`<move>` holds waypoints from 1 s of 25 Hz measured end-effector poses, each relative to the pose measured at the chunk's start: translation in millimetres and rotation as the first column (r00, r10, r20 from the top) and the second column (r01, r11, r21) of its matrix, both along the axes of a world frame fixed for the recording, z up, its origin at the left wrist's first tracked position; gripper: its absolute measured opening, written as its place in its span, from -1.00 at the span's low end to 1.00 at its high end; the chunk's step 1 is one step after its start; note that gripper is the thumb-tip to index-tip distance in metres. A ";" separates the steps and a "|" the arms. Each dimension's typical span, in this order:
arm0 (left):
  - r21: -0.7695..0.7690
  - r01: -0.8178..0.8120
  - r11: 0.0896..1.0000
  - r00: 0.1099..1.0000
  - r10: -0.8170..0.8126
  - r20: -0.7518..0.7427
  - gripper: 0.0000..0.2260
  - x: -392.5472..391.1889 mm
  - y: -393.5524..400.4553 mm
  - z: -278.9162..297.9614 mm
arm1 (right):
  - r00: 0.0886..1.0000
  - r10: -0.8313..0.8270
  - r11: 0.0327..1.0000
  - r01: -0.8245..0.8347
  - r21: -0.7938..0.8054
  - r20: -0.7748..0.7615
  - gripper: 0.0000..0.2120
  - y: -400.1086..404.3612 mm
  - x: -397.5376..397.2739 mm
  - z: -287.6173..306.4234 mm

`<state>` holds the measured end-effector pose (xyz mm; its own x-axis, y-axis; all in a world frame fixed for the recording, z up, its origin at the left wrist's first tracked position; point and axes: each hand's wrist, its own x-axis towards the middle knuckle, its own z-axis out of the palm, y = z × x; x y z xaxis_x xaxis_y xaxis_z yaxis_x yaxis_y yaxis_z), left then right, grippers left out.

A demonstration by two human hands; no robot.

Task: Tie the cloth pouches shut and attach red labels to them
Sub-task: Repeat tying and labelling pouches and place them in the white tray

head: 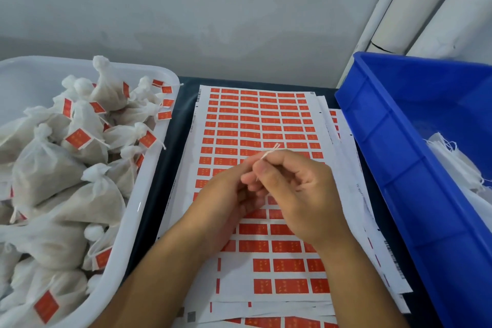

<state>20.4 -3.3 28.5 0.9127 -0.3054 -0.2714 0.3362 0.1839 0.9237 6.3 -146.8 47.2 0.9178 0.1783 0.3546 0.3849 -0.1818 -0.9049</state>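
Observation:
Both hands meet over a sheet of red labels (255,125) in the middle of the table. My right hand (298,189) pinches a thin white string (270,153) whose two ends poke up past the fingertips. My left hand (226,200) sits just under and to the left, fingers curled against the right hand's fingers; what it grips is hidden. No pouch shows between the hands. Tied cloth pouches (66,168) with red labels fill the white tub (149,194) on the left.
A blue crate (386,146) stands at the right, holding untied white pouches (458,165) with loose strings. More label sheets (346,141) lie stacked under the top one. A grey wall runs behind the table, with white tubes (415,2) leaning at top right.

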 end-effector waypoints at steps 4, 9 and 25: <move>-0.352 -0.098 0.931 0.976 0.020 -0.219 -0.66 3.0 13.1 3.6 | 0.996 0.034 0.988 -0.046 -0.147 -0.088 -0.82 4.8 3.1 -11.4; -0.492 -0.178 0.852 0.959 0.038 -0.283 -0.69 4.5 17.1 9.6 | 0.990 0.041 0.980 -0.066 -0.186 -0.136 -0.84 3.4 7.5 -16.2; 0.487 -0.065 0.871 0.983 -0.027 0.180 -0.54 -2.3 16.1 12.4 | 0.980 -0.160 0.987 0.157 -0.034 -0.121 -0.97 -3.1 13.0 -12.1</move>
<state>18.1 12.8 40.9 0.9635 -0.1571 -0.2169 0.1622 -0.3022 0.9394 19.3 -149.9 35.1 0.9714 0.0347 0.2347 0.2357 -0.2539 -0.9381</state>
